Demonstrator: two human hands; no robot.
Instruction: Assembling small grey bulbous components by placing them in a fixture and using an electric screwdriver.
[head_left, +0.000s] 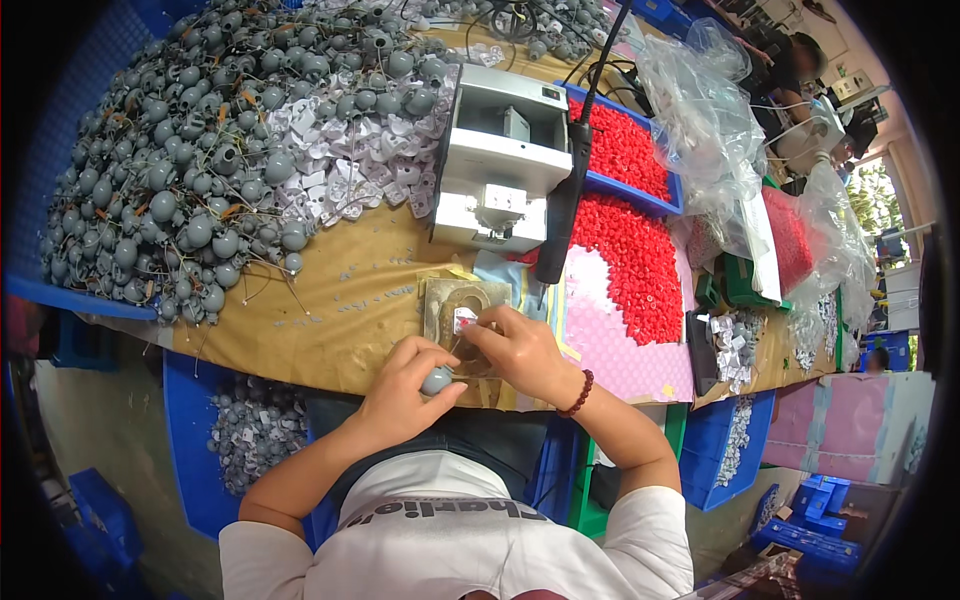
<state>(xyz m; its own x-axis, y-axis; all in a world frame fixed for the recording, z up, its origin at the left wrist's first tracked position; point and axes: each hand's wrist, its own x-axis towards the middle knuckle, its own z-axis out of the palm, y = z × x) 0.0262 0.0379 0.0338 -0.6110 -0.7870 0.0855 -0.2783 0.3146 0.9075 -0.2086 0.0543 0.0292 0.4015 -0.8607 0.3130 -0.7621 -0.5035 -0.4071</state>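
My left hand (405,385) grips a small grey ball-shaped part (436,380) at the near edge of the bench. My right hand (520,345), with a dark bead bracelet on its wrist, pinches a small white-and-red piece (465,320) just above the grey ball. Both hands work over a worn tan fixture plate (440,300). The two hands touch each other there.
A big heap of grey wired balls (180,150) and white tags (340,160) fills the left. A white bench machine (500,160) stands ahead, a black cable beside it. Red parts (635,250) lie right, with blue bins, plastic bags, and a person's head far right.
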